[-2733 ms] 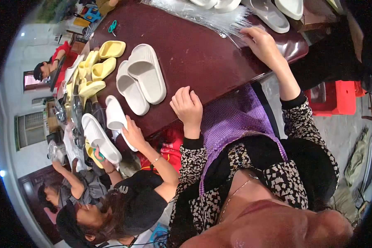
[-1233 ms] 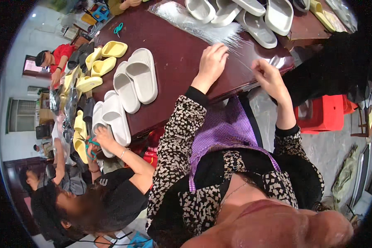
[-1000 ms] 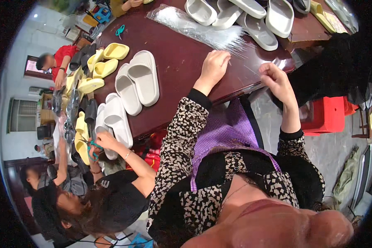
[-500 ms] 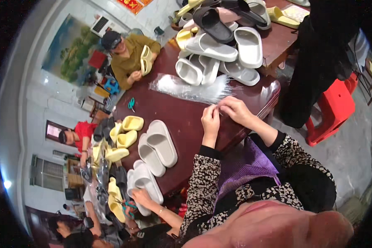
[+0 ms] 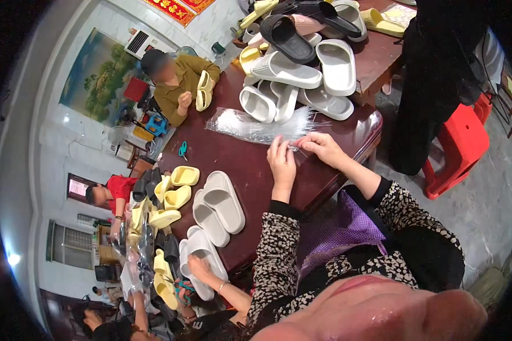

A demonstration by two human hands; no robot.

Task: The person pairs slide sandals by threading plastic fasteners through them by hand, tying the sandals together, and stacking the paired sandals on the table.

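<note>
Above the near edge of the dark red table (image 5: 250, 165), my two hands meet fingertip to fingertip. Between them is a small shiny bit of thin clear plastic strand (image 5: 293, 148). My right hand (image 5: 323, 150) pinches it, while my left hand (image 5: 282, 165) has its fingers bent around its other side. Just beyond my hands lies a clear bag of thin, pale plastic strands (image 5: 256, 126), their loose ends fanned out at the right. Left of my hands sits a pair of grey slippers (image 5: 221, 202).
Grey, black and yellow slippers (image 5: 287, 68) are heaped at the far side. Teal scissors (image 5: 182, 149) lie at the left. A co-worker in olive (image 5: 179, 85) holds yellow slippers (image 5: 205, 91). Another person's hand (image 5: 202, 267) touches white slippers. Right stands a red stool (image 5: 458, 150).
My left hand has shifted slightly left and its fingers have opened a little from a tight pinch. The co-worker in olive has raised one hand off the yellow slippers.
</note>
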